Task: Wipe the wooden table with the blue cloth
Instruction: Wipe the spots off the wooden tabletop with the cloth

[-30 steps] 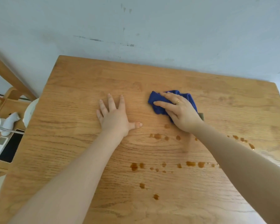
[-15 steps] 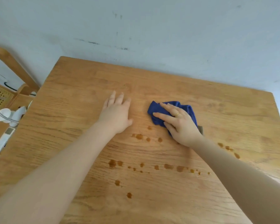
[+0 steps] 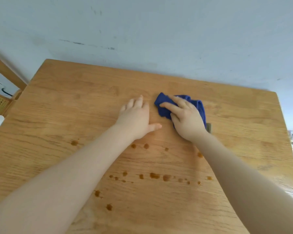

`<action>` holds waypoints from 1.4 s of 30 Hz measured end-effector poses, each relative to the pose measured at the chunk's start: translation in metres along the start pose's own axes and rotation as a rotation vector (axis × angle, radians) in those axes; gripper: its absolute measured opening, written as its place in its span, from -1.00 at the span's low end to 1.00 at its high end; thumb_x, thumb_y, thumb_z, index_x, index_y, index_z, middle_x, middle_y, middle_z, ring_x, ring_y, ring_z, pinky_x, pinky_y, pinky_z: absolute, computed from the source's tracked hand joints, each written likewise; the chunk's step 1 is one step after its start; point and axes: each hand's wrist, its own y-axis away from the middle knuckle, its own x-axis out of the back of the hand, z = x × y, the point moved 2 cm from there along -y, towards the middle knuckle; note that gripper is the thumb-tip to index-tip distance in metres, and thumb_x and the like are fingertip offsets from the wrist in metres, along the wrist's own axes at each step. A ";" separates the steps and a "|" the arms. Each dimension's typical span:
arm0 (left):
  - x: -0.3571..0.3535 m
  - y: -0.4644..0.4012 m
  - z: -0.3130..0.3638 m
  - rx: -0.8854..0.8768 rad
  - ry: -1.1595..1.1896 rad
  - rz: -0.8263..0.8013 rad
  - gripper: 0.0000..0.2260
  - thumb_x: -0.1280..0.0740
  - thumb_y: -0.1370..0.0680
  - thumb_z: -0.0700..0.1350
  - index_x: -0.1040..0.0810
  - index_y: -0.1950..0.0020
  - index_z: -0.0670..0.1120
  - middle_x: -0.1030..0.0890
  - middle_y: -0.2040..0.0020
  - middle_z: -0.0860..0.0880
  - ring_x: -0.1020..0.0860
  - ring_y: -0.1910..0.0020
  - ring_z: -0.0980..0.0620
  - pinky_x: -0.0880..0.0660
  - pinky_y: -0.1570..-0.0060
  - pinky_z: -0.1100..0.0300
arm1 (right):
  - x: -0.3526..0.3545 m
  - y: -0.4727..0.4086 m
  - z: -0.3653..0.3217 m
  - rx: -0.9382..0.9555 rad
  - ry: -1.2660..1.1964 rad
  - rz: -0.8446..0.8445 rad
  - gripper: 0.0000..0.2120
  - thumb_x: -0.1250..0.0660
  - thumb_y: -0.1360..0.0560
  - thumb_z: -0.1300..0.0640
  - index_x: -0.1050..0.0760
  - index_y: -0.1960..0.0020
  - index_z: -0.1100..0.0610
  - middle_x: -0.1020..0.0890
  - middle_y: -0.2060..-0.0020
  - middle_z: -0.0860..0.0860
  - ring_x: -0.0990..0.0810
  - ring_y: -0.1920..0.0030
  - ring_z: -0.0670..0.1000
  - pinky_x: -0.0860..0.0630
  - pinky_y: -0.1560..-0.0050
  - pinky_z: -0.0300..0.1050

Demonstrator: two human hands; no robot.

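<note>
Pressing down with my right hand, fingers lying fairly straight across the bunched blue cloth, I am pinning it flat to the wooden table a little toward the far edge from the middle, nearer the right side than the left. Just beside it my left hand is resting palm-down on the bare wood, fingers released and thumb pointing at the cloth, holding nothing.

What is worrying me is the brown drops: they are sitting toward the near edge, under and between my forearms, well apart from the cloth. If I am dragging the cloth back toward myself without lifting my arms, I could be smearing my forearms through the wet spots and spreading them. The cloth is wadded small, so one pass may only streak the liquid. One drop toward the left edge is easy to miss.
</note>
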 end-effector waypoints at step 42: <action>-0.030 -0.026 0.027 0.098 0.138 -0.028 0.01 -0.41 -0.32 0.28 0.15 -0.54 0.07 0.25 -0.54 -0.08 0.19 -0.52 -0.08 0.02 -0.47 0.01 | 0.019 -0.052 0.067 -0.092 0.129 0.040 -0.62 -0.08 -0.57 0.15 -0.40 -0.34 -0.02 -0.35 -0.39 0.16 -0.32 -0.34 0.23 -0.23 -0.31 0.11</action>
